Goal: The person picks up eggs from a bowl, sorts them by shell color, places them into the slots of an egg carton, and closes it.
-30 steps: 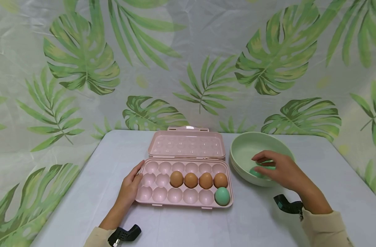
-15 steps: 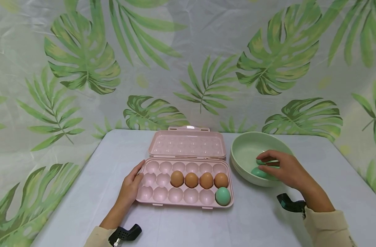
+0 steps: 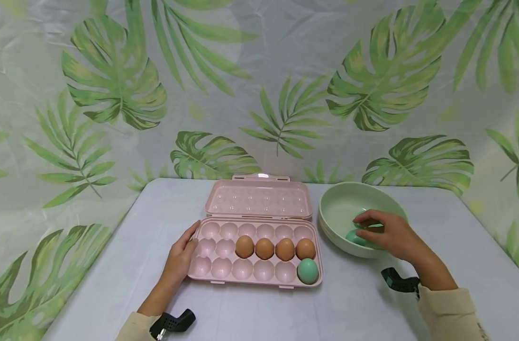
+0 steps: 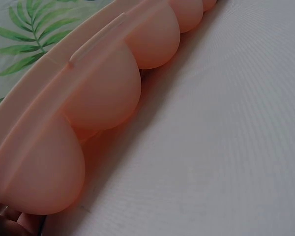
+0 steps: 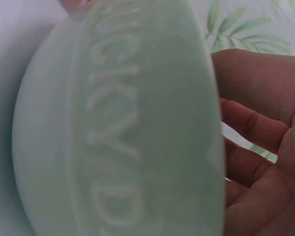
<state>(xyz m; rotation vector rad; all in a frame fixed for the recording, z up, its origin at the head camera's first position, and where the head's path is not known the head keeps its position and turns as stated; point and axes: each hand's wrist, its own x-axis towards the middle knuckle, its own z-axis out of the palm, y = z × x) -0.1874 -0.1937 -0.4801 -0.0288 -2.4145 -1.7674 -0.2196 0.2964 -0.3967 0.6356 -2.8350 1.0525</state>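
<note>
The left hand grips the left edge of an open pink egg carton; its underside cups show in the left wrist view. Several brown eggs fill the right part of its middle row, and one green egg sits in the front right cup. Inside a pale green bowl, the right hand reaches down with bent fingers, thumb and forefinger apart over green eggs. In the right wrist view the bowl's wall hides the fingertips.
The carton's lid lies folded back behind the cups. The bowl stands right beside the carton on a white-covered table. A leaf-patterned cloth hangs behind the table. Black wrist cameras sit on both wrists.
The right hand has shifted slightly right within the bowl, over the green eggs. The left hand stays on the carton's edge, and the eggs in the carton stay put.
</note>
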